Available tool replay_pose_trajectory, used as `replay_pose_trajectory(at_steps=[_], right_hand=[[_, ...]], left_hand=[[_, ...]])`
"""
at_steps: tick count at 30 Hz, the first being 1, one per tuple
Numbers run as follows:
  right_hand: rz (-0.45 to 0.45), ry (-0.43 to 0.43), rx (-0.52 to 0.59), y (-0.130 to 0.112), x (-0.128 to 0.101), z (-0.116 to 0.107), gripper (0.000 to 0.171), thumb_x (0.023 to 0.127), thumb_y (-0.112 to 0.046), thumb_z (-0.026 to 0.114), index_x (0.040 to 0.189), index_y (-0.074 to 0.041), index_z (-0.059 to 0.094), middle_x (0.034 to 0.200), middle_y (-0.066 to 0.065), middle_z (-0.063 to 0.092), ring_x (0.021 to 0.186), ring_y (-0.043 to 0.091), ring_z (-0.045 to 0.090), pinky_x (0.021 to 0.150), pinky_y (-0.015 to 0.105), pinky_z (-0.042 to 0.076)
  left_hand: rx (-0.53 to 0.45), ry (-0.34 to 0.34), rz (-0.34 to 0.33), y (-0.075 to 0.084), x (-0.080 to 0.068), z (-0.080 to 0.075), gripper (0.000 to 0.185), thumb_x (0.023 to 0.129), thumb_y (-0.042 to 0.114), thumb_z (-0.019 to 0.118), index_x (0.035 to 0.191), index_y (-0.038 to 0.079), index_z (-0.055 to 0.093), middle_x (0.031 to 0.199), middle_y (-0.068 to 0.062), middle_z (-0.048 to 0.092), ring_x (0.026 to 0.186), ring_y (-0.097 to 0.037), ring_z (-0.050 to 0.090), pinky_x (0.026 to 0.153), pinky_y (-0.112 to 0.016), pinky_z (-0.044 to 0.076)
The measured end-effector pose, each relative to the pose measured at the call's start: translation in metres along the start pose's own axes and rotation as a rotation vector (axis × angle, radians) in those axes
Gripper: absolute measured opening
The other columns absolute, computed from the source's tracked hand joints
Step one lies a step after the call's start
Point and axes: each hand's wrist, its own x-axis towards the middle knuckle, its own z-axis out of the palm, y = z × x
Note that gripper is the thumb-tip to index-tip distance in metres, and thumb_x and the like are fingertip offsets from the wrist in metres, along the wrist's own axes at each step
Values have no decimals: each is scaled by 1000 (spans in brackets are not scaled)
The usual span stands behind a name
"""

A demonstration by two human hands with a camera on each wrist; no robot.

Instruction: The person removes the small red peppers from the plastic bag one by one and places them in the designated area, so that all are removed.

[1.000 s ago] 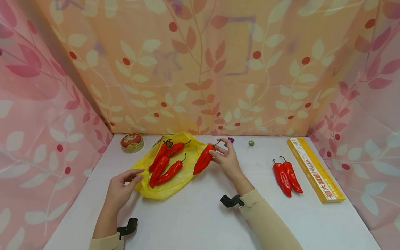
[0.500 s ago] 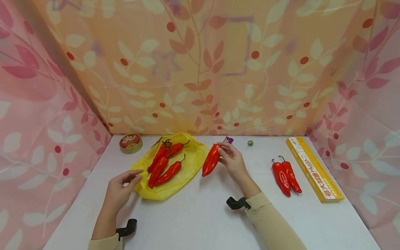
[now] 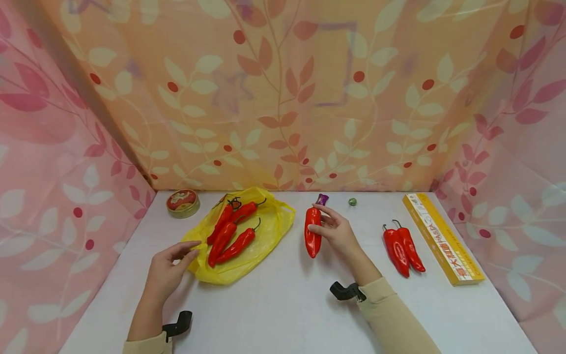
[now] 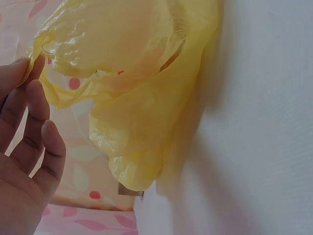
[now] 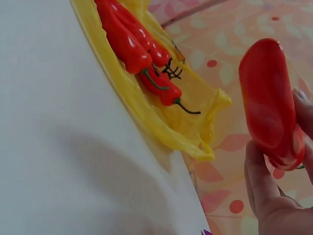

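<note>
The left hand (image 3: 165, 270) lies near the left front of the table (image 3: 283, 314), fingers loose and nearly straight, their tips at the near edge of the yellow bag (image 3: 247, 236). The left wrist view shows them beside the bag's rim without gripping it.

Right of centre, the right hand (image 3: 338, 233) has its fingers and thumb curled round one red pepper (image 3: 312, 231), held lifted above the table, nearly upright, tip toward the near side. It is between the bag on the left and the pair of peppers (image 3: 403, 248) on the right, apart from both.

Judging by how things lie, the work looks like moving peppers out of the bag to the right side. By that reading it is somewhat under halfway: two peppers lie together on the bare table at right, one is in the hand on its way, and about four peppers (image 3: 230, 231) are on the spread bag; the exact count is hard to tell where they overlap.

Just right of the pair lies a long yellow box (image 3: 442, 238). At the far edge sit a round tin (image 3: 182, 201) on the left, a small purple thing (image 3: 322, 198) beyond the held pepper, and a small green ball (image 3: 352, 202).
</note>
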Motion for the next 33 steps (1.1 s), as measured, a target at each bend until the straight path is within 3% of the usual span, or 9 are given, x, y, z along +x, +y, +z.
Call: replay_pose_trajectory(at_steps=[8,15,23,33], right_hand=[[-37,51,-136,-5,-16,-17,60,92,-38,74,148,-33,51,137,15,60,124,34,58,94,43,57],[-94,50,-293,-3,-26,-33,61,90,-42,76,146,-35,53,137,14,59,112,34,64,83,40,60],[-130,102,-458,-4,-40,-52,61,88,-42,77,144,-31,56,131,13,66,114,33,63,82,42,60],[-151,135,-611,-1,-52,-77,61,90,-35,77,147,-25,54,131,14,62,111,35,63,77,43,61]], left_hand=[[-8,0,-11,2,0,-1,28,100,32,64,123,19,73,111,-7,71,103,-22,59,79,-9,46],[-2,5,3,3,-1,0,29,100,33,64,123,18,73,110,-6,71,101,-19,59,80,-9,46],[-6,-8,-24,1,0,-1,30,100,34,64,124,19,72,113,-8,71,105,-23,60,79,-9,47],[-18,1,-9,1,0,-1,29,99,33,65,123,17,73,111,-9,71,104,-24,59,78,-9,48]])
